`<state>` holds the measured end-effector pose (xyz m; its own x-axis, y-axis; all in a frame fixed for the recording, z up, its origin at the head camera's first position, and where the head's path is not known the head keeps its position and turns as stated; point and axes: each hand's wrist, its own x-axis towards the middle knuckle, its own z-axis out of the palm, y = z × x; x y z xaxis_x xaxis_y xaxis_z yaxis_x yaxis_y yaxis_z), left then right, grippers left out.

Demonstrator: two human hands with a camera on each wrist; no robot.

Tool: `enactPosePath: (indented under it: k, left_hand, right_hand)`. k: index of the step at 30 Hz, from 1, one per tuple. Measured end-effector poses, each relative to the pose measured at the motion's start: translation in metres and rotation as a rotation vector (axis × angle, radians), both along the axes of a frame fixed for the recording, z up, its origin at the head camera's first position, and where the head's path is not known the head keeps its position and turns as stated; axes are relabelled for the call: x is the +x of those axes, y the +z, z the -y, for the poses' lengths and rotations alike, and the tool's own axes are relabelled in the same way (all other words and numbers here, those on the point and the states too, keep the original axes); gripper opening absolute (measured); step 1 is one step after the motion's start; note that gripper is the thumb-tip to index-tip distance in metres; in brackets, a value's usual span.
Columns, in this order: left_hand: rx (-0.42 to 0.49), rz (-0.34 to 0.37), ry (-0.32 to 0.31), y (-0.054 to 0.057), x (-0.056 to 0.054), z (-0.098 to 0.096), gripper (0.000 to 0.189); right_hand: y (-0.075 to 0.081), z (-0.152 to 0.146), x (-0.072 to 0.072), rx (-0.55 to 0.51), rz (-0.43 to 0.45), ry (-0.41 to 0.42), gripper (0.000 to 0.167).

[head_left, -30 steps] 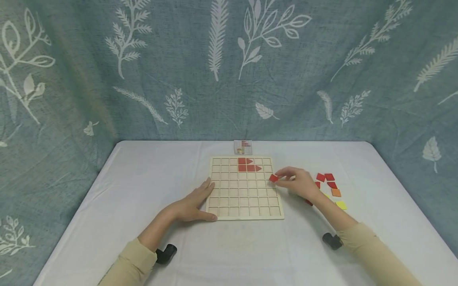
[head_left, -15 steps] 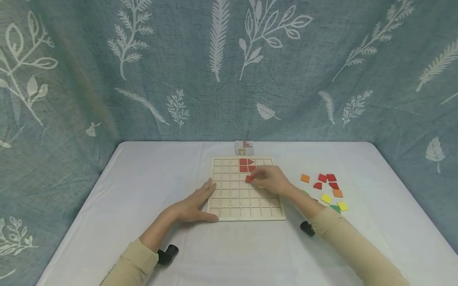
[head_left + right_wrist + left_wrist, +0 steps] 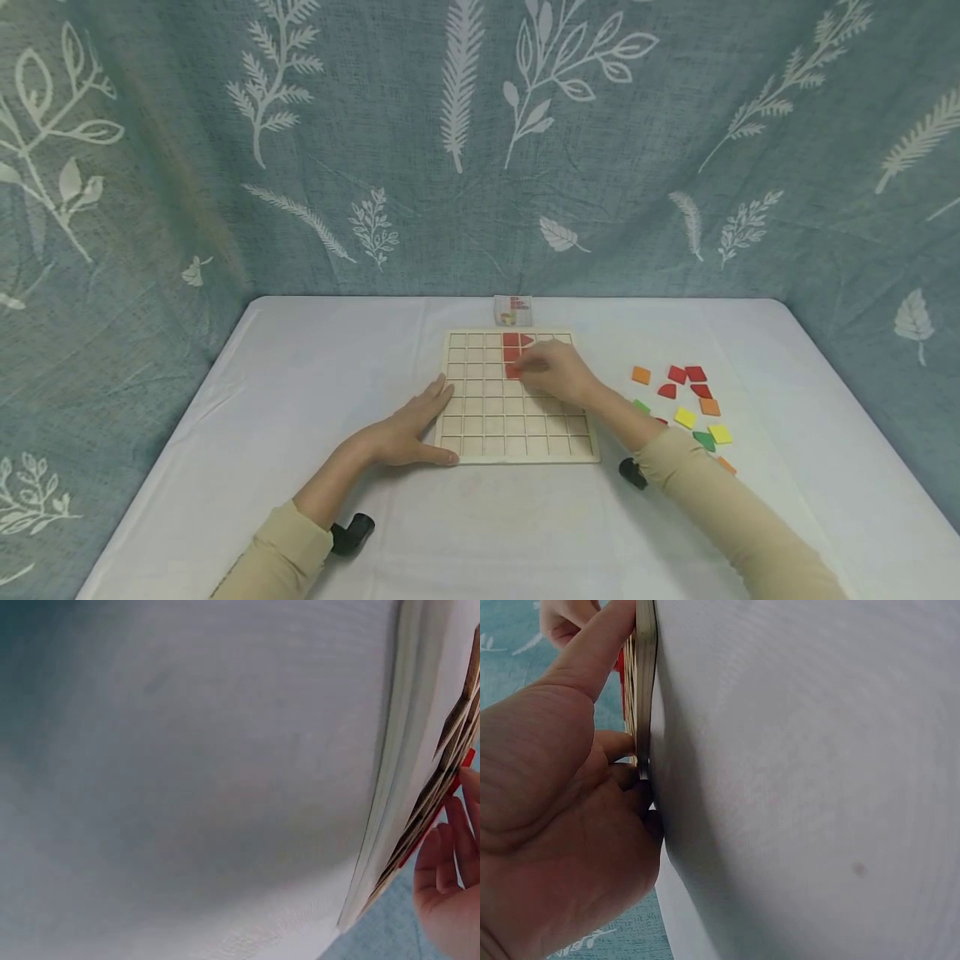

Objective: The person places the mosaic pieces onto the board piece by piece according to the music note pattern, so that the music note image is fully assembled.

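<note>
A square wooden grid board (image 3: pixel 480 429) lies on the white table. Along its left edge rests my left hand (image 3: pixel 408 425), fingers extended and spread, thumb at the front left corner; the left wrist view shows the fingertips against the board's side (image 3: pixel 646 682). My right hand (image 3: pixel 558 373) reaches over the board and its fingertips hold a small red square tile (image 3: pixel 512 372) at the third row, directly below the other red pieces (image 3: pixel 511 347). Part of the second row is hidden behind that hand. In the right wrist view, fingers (image 3: pixel 439 859) are close at the red pieces on the board.
Loose tiles lie right of the board: several red (image 3: pixel 677 374), orange (image 3: pixel 641 375), yellow (image 3: pixel 684 417) and green (image 3: pixel 704 440). Behind the board stands a small pattern card (image 3: pixel 513 311). A patterned blue-green curtain (image 3: pixel 420 233) hangs beyond the table's back edge.
My right hand has carried the red square tile left from the board's right edge to the third row, below the other red pieces. The left hand has stayed at the board's left edge.
</note>
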<state>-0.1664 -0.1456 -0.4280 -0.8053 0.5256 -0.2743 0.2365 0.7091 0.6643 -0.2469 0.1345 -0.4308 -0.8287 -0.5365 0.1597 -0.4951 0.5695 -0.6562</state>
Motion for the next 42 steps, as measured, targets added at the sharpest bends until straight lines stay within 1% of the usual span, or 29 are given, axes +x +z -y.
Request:
enactPosePath:
  k: [11,18,20,23,26,29,32,37,42]
  left_hand:
    - [-0.002,-0.001,0.003,0.000,0.001,-0.004,0.105]
    - [0.005,0.003,-0.001,0.000,0.001,-0.005,0.105]
    - [0.004,0.000,-0.004,-0.001,0.001,-0.005,0.105]
    - [0.001,-0.004,-0.009,-0.002,0.001,-0.005,0.105]
    - [-0.002,-0.002,-0.009,-0.003,0.001,-0.005,0.106]
    - [-0.013,0.004,-0.003,-0.003,0.000,-0.004,0.107]
    - [-0.026,0.012,0.009,-0.003,0.000,-0.004,0.108]
    - [-0.019,0.012,0.012,-0.003,-0.001,-0.003,0.108]
    - [-0.023,0.006,0.006,-0.004,-0.002,-0.001,0.108]
  right_hand:
    - [-0.002,0.001,0.003,0.012,0.005,-0.043,0.016]
    - [-0.003,-0.002,0.003,0.007,0.026,-0.046,0.014]
    - [-0.002,-0.005,0.005,0.005,0.046,-0.062,0.014]
    - [0.003,-0.012,0.008,-0.006,0.105,-0.125,0.017]
    - [0.007,-0.024,0.013,-0.018,0.177,-0.211,0.022]
    - [0.009,-0.040,0.019,-0.026,0.223,-0.277,0.024]
    - [0.006,-0.058,0.022,-0.025,0.233,-0.323,0.024]
    - [0.002,-0.094,0.029,-0.001,0.230,-0.397,0.026]
    - [0.005,-0.134,0.041,0.025,0.231,-0.467,0.028]
